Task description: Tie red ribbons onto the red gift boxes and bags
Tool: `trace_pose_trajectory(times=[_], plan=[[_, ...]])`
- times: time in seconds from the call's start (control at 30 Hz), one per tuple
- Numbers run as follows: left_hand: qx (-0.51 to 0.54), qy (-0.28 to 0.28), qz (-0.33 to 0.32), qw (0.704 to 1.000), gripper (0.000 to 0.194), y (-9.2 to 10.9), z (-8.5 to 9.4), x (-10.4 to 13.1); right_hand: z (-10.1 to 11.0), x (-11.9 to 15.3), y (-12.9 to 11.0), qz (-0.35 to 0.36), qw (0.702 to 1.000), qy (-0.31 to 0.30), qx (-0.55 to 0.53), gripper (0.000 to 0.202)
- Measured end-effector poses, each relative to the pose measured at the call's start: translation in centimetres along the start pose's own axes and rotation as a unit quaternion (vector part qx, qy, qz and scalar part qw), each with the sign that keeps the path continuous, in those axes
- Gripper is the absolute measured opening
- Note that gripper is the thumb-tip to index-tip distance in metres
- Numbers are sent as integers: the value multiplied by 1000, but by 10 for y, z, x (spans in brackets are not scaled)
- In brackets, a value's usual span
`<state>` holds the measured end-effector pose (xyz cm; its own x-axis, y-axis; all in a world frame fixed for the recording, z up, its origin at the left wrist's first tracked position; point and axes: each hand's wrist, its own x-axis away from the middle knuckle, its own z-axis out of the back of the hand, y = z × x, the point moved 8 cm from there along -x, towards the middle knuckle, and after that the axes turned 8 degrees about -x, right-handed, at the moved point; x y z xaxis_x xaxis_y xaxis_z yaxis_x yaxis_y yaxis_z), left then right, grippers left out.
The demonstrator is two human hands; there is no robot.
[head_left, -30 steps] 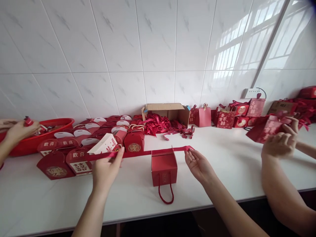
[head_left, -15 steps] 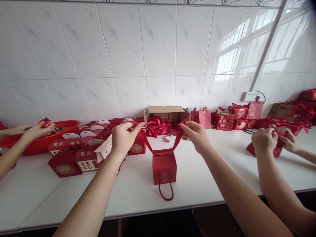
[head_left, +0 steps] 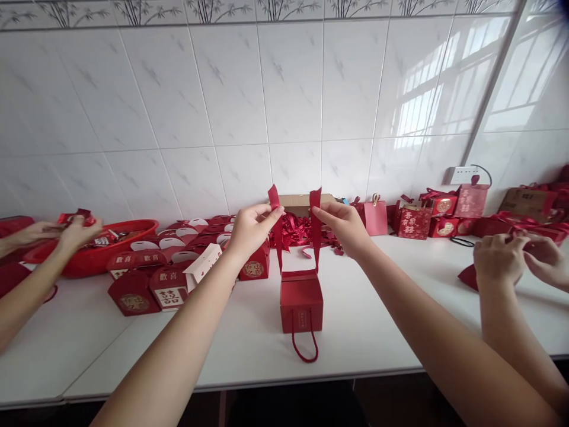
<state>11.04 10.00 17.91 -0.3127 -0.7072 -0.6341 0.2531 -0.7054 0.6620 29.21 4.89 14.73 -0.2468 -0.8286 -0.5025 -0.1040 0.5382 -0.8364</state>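
Note:
A small red box stands on the white table, a dark red cord handle hanging from its near side. Two strands of red ribbon rise from the back of its top. My left hand pinches the left strand between thumb and fingers, the tip sticking up above them. The right strand is pinched in my right hand, its end also pointing up. Both hands are above and behind the box, a little apart, and the strands run nearly upright.
Behind my hands, a cardboard box holds red ribbons. Red boxes and a red basin stand left. Another person's hands hold a packet there; a person's hands work at right. Decorated bags line the wall.
My hands have moved closer together, drawing the ribbon strands from a wide spread to nearly upright. The view has shifted, showing more of the wall's top. At left, the other person's hands have shifted slightly.

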Motion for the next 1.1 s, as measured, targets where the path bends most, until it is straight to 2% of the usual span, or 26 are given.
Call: trace_pose_trajectory(times=[0.2,0.3,0.53,0.67,0.8,0.97,1.1], plan=[[160,-35,38,986,41,-14,-11,2,10,1,6,-37,997,54,-34,28],[218,-45,53,973,37,-19,-15,3,16,0,9,-52,994,84,-50,30],[264,1,41,964,31,-23,-13,5,20,1,8,-23,995,96,-30,38],[277,6,33,960,26,-24,-15,5,15,1,7,1,996,70,-52,37],[291,-7,30,956,24,-21,-18,5,9,0,7,-5,998,46,-52,34],[252,-46,28,966,47,-12,-26,5,-3,3,2,-8,1000,15,24,29],[175,-71,30,982,57,-8,-31,6,-22,8,1,-22,997,-75,7,17]])
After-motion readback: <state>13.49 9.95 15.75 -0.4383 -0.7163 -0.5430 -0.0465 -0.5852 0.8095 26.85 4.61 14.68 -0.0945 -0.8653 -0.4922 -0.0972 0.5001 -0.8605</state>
